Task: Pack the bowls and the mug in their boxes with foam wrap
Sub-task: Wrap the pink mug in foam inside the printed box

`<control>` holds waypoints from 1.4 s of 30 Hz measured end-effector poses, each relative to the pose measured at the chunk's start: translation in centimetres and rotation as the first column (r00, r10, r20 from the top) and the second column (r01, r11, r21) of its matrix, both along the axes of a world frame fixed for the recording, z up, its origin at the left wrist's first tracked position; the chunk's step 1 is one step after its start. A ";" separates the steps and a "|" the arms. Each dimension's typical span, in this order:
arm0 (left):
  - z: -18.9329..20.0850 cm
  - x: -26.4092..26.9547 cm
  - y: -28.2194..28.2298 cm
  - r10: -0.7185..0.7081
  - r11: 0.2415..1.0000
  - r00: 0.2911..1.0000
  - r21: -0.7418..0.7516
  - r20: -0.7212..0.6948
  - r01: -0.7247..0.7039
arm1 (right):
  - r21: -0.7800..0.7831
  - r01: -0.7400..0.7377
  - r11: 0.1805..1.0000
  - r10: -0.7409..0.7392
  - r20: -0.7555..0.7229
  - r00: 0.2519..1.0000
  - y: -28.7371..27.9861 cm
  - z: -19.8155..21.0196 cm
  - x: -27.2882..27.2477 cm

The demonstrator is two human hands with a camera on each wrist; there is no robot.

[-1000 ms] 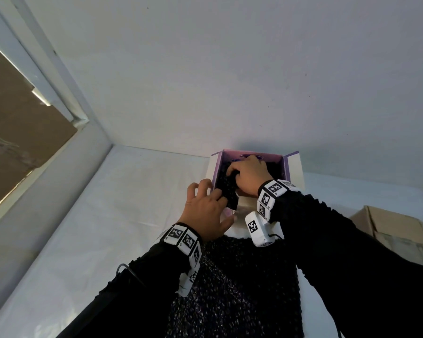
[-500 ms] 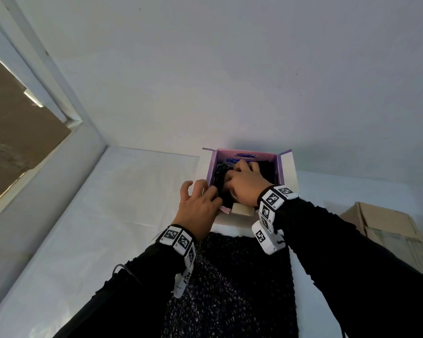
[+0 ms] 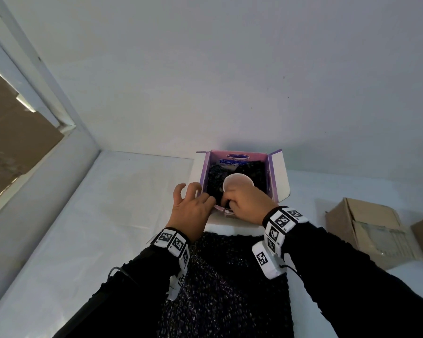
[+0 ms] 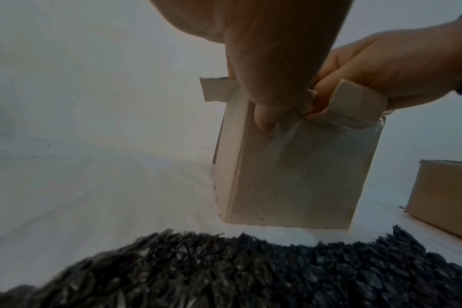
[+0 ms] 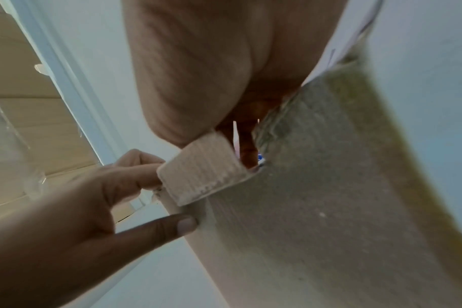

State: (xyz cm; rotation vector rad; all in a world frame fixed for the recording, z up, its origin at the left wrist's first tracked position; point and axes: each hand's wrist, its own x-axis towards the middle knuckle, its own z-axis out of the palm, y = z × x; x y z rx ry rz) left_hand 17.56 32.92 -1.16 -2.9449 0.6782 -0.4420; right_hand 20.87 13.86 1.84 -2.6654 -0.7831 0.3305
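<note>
Curling our left hand over the near edge of the purple-lined box, we are bracing it: the thumb is pressing the outer wall and the fingers are hooking over a short flap. Our right hand is reaching inside the box with its fingers bent down at the near wall, apparently pinching or tucking the dark foam wrap beside the pale round piece; exactly what those fingers are holding we cannot tell, since the box wall is hiding them.

That round piece, which we are judging to be the mug or a bowl seen from above, is sitting in the box with foam around it. A large sheet of foam is lying on the white table in front of us, and two brown cartons are waiting to our right. So we are judging one item nearly packed, flaps not yet closed, and the rest left to do.
</note>
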 end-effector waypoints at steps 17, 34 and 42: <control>4.3 6.0 -1.2 0.009 0.975 0.951 0.214 -0.310 0.060 | -0.135 0.193 0.972 -0.170 0.167 0.971 -1.6 0.1 -0.5; 4.3 6.3 -3.3 0.187 0.943 0.910 0.326 -0.369 -0.062 | -0.235 0.283 0.930 -0.294 -0.013 0.956 -1.6 0.6 1.1; 3.6 3.4 -1.8 0.051 0.991 0.987 0.127 -0.152 -0.032 | -0.107 0.217 0.970 -0.189 0.224 0.956 -1.9 1.2 -2.1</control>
